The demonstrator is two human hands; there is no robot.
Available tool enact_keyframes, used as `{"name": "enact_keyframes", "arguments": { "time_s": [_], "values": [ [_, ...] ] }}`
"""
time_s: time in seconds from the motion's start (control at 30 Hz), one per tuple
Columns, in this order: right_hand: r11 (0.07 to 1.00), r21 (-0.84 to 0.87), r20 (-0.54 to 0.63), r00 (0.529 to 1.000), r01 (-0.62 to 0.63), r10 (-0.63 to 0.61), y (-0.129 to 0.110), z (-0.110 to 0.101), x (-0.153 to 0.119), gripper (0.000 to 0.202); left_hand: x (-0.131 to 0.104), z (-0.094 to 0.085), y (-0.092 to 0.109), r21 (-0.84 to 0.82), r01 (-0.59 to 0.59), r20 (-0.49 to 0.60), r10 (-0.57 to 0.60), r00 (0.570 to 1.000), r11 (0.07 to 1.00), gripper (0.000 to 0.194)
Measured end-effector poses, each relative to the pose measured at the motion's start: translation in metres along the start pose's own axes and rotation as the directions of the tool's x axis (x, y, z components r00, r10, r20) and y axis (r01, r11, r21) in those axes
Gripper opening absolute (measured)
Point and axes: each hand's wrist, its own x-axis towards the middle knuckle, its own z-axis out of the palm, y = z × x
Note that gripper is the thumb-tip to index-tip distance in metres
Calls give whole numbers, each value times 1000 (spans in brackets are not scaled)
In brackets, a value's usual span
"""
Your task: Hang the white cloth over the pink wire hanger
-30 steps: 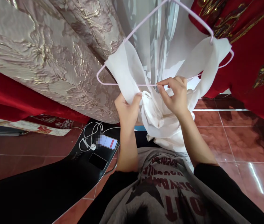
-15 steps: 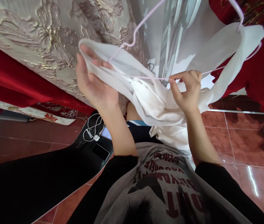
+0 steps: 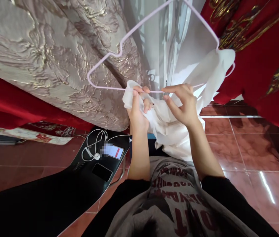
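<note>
A pale pink clothes hanger [image 3: 146,19] spans the upper middle, its left arm bare. White cloth, a garment [image 3: 170,130], drapes over the hanger's right end and hangs down to my lap. My left hand [image 3: 139,112] is closed on a bunched edge of this garment, right at the hanger's bottom bar, with fingertips against the bar. Just to its right, my right hand [image 3: 182,102] pinches the same bar between thumb and fingers. Folds of the garment hide part of the bar's right side.
On the left, a black chair [image 3: 43,194] bears a lit phone [image 3: 116,151], a dark phone [image 3: 102,172] and a white cable [image 3: 87,149]. Embossed curtain fabric [image 3: 63,65] hangs at the upper left, red gold-trimmed cloth [image 3: 253,72] at the right. The floor [image 3: 260,148] is red tile.
The garment has come off the hanger's left end and is bunched in my left hand, which moved right towards my right hand. The hanger shifted left and its left arm now shows bare.
</note>
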Motion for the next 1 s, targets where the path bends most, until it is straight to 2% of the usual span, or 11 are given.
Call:
{"name": "enact_keyframes", "arguments": {
  "time_s": [0.07, 0.1, 0.2, 0.23, 0.27, 0.37, 0.43, 0.6, 0.73, 0.9, 1.0],
  "values": [
    [996, 69, -77, 996, 55, -50, -2, -15, -2, 23, -1, 4, 1, -39, -24, 11, 25, 1000, 999, 36],
    [996, 68, -203, 978, 65, -50, -1, -23, -3, 22, -1, 4, 2, -40, -24, 19, 25, 1000, 999, 35],
    [996, 30, -643, 762, -80, 80, 13, -49, -9, 35, -1, 4, 4, -9, 12, 31, -11, 999, 1000, 32],
    [987, 62, -693, 705, -147, 149, 22, -56, -11, 47, -1, 4, 4, 4, 20, 30, -20, 999, 1000, 30],
    [971, 122, -672, 702, -208, 235, 31, -62, -14, 57, 0, 3, 4, 15, 20, 25, -21, 999, 1000, 29],
    [892, 315, -388, 815, -323, 432, 58, -70, -21, 61, 2, 3, 0, 36, -7, 15, 7, 1000, 999, 34],
    [863, 364, -274, 846, -350, 458, 65, -67, -24, 58, 4, 3, -3, 31, -29, 22, 28, 999, 999, 38],
    [857, 397, -319, 826, -329, 465, 49, -56, -20, 48, 5, 2, -5, -9, -43, 34, 44, 998, 999, 39],
    [841, 346, -336, 782, -416, 525, 29, -68, -11, 14, 4, 2, -2, 48, 1, -32, 1, 1000, 999, 41],
    [946, 97, -322, 890, -308, 323, 11, -91, 22, 21, 6, 0, -2, 43, 22, 4, -22, 1000, 999, 39],
    [959, 246, -339, 915, -139, 220, 12, -102, 59, 23, 6, 0, -3, 25, 26, 45, -27, 999, 999, 37]
  ]
}}
